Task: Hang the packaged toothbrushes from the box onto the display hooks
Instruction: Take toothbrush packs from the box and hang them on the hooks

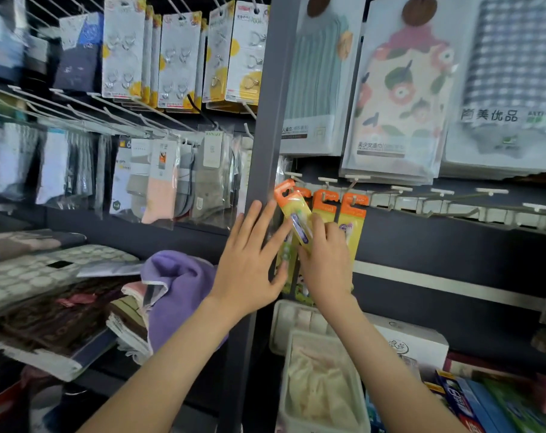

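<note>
Left hand (249, 260) is nearest, its grip slack and fingers spread before the grey post (265, 135). Beside it, the right hand (326, 264) has its grip pinched on a toothbrush pack (292, 210). The pack's long axis is tilted, with its orange top up-left above the fingers. Just behind are hung packs (352, 214), and bare hooks (437, 193) run rightward.

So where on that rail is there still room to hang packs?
Free: the bare hooks right of the hung packs, under the towels. Crowded: beside the post, where the left hand and right hand meet at the tilted pack, and left of it, the socks.
</note>
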{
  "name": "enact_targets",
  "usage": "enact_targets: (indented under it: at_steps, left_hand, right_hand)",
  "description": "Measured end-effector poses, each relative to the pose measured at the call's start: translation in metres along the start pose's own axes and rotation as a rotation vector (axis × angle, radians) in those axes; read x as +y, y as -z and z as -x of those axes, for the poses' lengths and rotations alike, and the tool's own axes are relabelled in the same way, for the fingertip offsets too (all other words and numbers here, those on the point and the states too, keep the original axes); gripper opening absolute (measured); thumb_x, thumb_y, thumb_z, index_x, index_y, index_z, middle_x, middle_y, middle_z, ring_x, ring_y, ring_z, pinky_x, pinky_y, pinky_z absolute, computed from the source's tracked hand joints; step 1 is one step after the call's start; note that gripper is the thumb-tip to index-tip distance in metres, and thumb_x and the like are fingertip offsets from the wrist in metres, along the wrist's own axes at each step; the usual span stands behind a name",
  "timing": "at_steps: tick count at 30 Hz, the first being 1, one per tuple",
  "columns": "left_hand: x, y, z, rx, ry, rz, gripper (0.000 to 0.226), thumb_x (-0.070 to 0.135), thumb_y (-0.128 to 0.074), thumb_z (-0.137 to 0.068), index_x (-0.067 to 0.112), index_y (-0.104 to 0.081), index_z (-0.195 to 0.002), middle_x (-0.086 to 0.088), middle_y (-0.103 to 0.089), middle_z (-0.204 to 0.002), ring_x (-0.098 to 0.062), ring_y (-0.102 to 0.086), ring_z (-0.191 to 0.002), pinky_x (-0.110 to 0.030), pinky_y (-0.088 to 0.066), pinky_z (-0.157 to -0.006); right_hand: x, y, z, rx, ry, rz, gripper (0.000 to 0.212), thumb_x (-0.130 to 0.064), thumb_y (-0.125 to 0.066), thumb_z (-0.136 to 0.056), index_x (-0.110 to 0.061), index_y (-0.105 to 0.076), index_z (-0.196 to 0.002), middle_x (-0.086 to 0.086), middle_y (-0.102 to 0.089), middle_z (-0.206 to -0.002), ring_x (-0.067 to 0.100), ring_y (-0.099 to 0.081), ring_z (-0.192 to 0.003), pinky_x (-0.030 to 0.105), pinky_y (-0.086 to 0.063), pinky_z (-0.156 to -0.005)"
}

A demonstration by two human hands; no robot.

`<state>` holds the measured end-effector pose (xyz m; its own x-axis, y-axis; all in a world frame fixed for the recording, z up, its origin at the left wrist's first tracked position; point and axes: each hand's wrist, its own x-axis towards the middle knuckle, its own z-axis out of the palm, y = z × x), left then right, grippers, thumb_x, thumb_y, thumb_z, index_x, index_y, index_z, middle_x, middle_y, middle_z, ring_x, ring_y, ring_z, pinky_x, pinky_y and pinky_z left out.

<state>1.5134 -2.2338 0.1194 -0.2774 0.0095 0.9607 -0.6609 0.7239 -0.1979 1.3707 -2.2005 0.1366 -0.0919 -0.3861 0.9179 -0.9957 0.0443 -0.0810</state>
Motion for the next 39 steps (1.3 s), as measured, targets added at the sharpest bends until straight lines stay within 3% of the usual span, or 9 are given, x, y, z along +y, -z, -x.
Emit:
enact_targets:
  at_steps: [4, 10, 16, 19, 24, 28, 31, 34, 39]
  left_hand:
    - [0.001, 0.001, 0.000, -0.003, 0.006, 0.030, 0.061, 0.024, -0.050, -0.081, 0.014, -0.043, -0.141, -0.019, -0.029, -0.153, -0.036, -0.017, -0.145, -0.052, -0.024, -0.115]
    - [0.001, 0.002, 0.000, -0.013, 0.007, 0.035, 0.061, 0.022, -0.051, -0.080, 0.013, -0.045, -0.140, -0.019, -0.029, -0.152, -0.036, -0.016, -0.144, -0.053, -0.025, -0.114]
    - [0.001, 0.002, 0.001, -0.021, 0.012, 0.023, 0.061, 0.020, -0.054, -0.078, 0.011, -0.048, -0.137, -0.019, -0.029, -0.152, -0.036, -0.017, -0.144, -0.052, -0.025, -0.114]
    - [0.000, 0.001, 0.000, -0.016, 0.010, 0.028, 0.062, 0.018, -0.057, -0.076, 0.011, -0.048, -0.137, -0.018, -0.029, -0.152, -0.036, -0.018, -0.144, -0.052, -0.025, -0.114]
    - [0.000, 0.001, 0.002, -0.021, 0.006, 0.038, 0.064, 0.017, -0.060, -0.076, 0.012, -0.046, -0.139, -0.018, -0.028, -0.153, -0.034, -0.016, -0.145, -0.051, -0.023, -0.115]
    - [-0.001, 0.000, 0.002, -0.016, 0.013, 0.051, 0.063, 0.016, -0.063, -0.077, 0.012, -0.049, -0.139, -0.016, -0.027, -0.154, -0.033, -0.015, -0.146, -0.049, -0.021, -0.117]
    - [0.000, 0.000, 0.003, -0.023, 0.004, 0.048, 0.063, 0.017, -0.064, -0.076, 0.011, -0.050, -0.138, -0.016, -0.027, -0.153, -0.033, -0.015, -0.145, -0.049, -0.021, -0.117]
    - [0.003, -0.001, 0.005, -0.036, 0.018, -0.022, 0.064, 0.018, -0.062, -0.077, 0.010, -0.049, -0.139, -0.018, -0.028, -0.153, -0.035, -0.016, -0.144, -0.049, -0.014, -0.117]
    - [0.058, 0.013, 0.062, -0.063, 0.167, -0.023, 0.067, 0.013, -0.061, -0.081, 0.008, -0.038, -0.144, -0.023, -0.026, -0.153, -0.037, -0.013, -0.142, -0.047, 0.002, -0.118]
  right_hand:
    - [-0.001, -0.001, -0.001, 0.066, 0.058, 0.069, 0.055, -0.006, -0.085, -0.060, -0.003, -0.062, -0.110, 0.013, -0.058, -0.083, 0.030, -0.057, -0.069, 0.034, -0.046, -0.056]
    - [-0.006, -0.003, 0.003, 0.045, 0.022, 0.105, 0.056, -0.008, -0.086, -0.057, -0.003, -0.063, -0.108, 0.012, -0.061, -0.088, 0.028, -0.060, -0.073, 0.032, -0.047, -0.054]
    - [-0.019, -0.009, 0.000, -0.111, -0.177, -0.063, 0.035, -0.026, -0.062, -0.090, -0.005, -0.045, -0.112, 0.009, -0.051, -0.112, 0.024, -0.052, -0.103, 0.028, -0.040, -0.068]
    - [-0.023, -0.014, -0.002, -0.100, -0.253, -0.157, 0.037, -0.029, -0.062, -0.090, -0.007, -0.042, -0.111, 0.009, -0.050, -0.112, 0.025, -0.053, -0.101, 0.026, -0.034, -0.066]
    - [-0.028, -0.025, -0.001, -0.125, -0.327, -0.133, 0.041, -0.030, -0.061, -0.090, -0.003, -0.044, -0.116, 0.013, -0.050, -0.115, 0.028, -0.055, -0.105, 0.029, -0.042, -0.068]
    - [-0.034, -0.024, 0.010, -0.136, -0.325, -0.095, 0.049, -0.027, -0.039, -0.089, -0.001, -0.041, -0.130, 0.015, -0.049, -0.123, 0.028, -0.052, -0.113, 0.031, -0.046, -0.073]
    - [-0.032, -0.022, 0.027, -0.112, -0.308, -0.100, 0.063, -0.018, -0.057, -0.088, -0.001, -0.031, -0.143, 0.016, -0.049, -0.127, 0.031, -0.053, -0.113, 0.037, -0.052, -0.079]
    - [-0.024, -0.010, 0.055, -0.098, -0.266, -0.124, 0.072, -0.017, -0.074, -0.079, 0.000, -0.038, -0.139, 0.017, -0.055, -0.116, 0.034, -0.057, -0.103, 0.044, -0.056, -0.073]
    - [0.006, 0.044, 0.128, -0.172, -0.163, -0.089, 0.075, -0.020, -0.073, -0.082, 0.000, -0.034, -0.142, 0.017, -0.052, -0.124, 0.033, -0.054, -0.108, 0.042, -0.051, -0.085]
